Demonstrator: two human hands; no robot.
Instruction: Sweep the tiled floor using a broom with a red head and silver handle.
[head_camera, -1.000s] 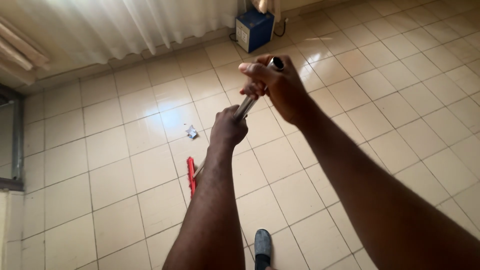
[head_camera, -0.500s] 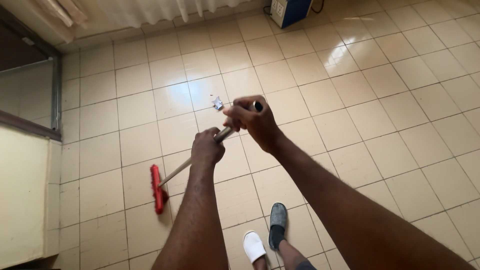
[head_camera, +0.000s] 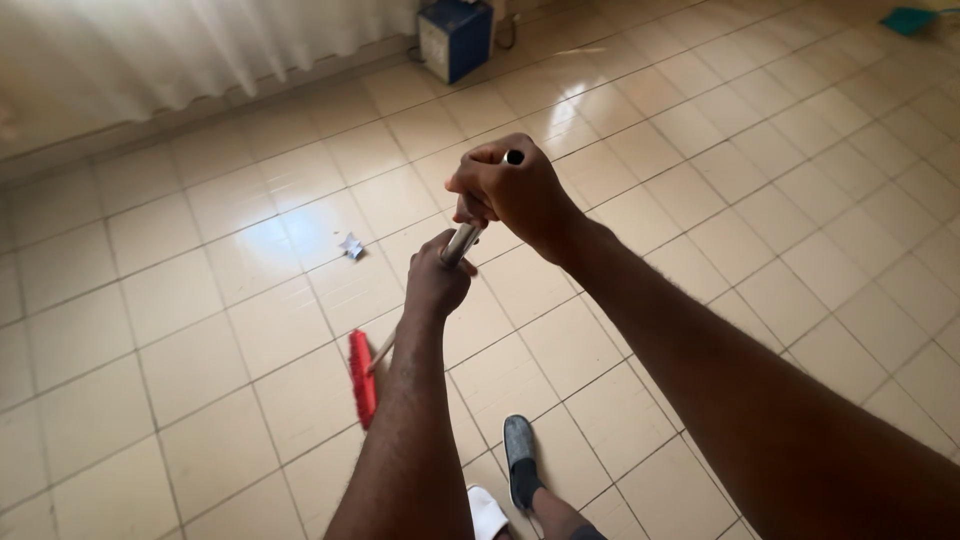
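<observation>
Broom (head_camera: 400, 330) slanted, head down-left, handle up-right

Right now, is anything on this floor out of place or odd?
Yes: a small crumpled scrap lies alone on the tiled floor, beyond the red broom head. Left hand and right hand grip the broom handle.

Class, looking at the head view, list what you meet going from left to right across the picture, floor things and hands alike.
Crumpled paper scrap → red broom head → left hand → right hand → teal thing at the far right edge.
</observation>
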